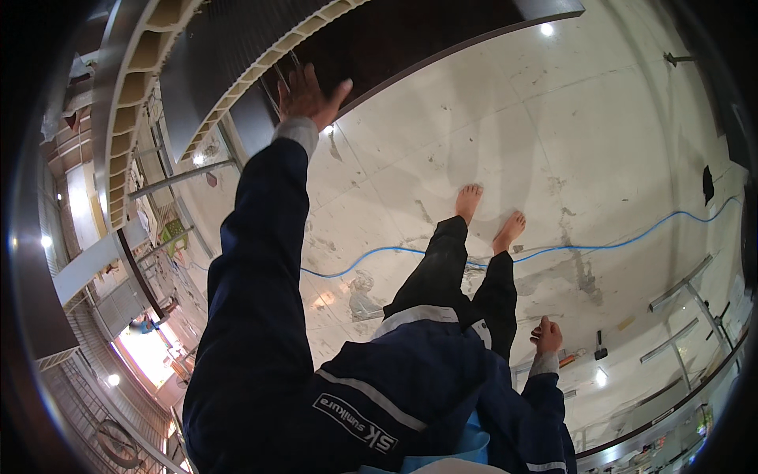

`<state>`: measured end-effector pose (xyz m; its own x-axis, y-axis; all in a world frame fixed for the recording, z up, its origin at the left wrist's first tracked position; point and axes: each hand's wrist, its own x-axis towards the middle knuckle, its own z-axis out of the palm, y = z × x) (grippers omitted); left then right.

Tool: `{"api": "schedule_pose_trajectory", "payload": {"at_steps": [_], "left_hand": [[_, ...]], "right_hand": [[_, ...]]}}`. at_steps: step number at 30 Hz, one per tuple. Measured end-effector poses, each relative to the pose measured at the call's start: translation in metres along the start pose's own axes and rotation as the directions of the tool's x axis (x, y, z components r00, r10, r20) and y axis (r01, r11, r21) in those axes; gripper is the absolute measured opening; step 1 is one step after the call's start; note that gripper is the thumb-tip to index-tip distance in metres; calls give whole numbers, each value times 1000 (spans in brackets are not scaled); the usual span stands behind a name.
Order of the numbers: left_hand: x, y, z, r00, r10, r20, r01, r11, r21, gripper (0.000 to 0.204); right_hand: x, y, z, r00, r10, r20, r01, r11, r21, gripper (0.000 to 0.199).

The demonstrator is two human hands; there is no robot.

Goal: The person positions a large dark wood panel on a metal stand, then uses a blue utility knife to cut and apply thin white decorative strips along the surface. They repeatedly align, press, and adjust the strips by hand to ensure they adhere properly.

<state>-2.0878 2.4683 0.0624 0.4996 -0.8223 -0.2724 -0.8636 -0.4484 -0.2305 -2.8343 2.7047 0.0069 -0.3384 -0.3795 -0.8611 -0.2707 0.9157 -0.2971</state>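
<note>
My left hand (308, 99) is stretched out ahead with its fingers spread. It rests against a dark brown panel (395, 47), at its near edge. Beside it stands a hollow-core panel (213, 67) with a dark face and a pale ribbed cut edge. My right hand (546, 336) hangs low by my right side, its fingers curled in, and nothing shows in them. A hammer-like tool with a black head (601, 347) lies on the floor beyond that hand.
Another tall hollow panel (130, 118) stands at the far left. A blue hose (379, 251) runs across the pale floor (395, 174), past my bare feet (469, 201). Metal frames (687, 288) stand at the right; a metal bar (181, 180) juts out below the panels.
</note>
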Motion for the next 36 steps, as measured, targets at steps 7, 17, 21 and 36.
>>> {"api": "schedule_pose_trajectory", "payload": {"at_steps": [7, 17, 21, 36], "left_hand": [[-87, 29, 0, 991, 80, 103, -82, 996, 16, 116], [-272, 181, 63, 783, 565, 261, -431, 794, -428, 42], [-346, 275, 88, 537, 761, 364, -654, 648, -391, 39], [-500, 488, 120, 147, 774, 616, -932, -100, 348, 41]], "right_hand": [[-26, 13, 22, 1000, -29, -10, 30, 980, 196, 41], [-68, 156, -4, 948, 171, -268, -62, 926, 371, 27], [-110, 245, 20, 871, 89, -484, 34, 970, 241, 32], [-252, 637, 4, 439, 842, -314, -147, 412, 899, 28]]}}
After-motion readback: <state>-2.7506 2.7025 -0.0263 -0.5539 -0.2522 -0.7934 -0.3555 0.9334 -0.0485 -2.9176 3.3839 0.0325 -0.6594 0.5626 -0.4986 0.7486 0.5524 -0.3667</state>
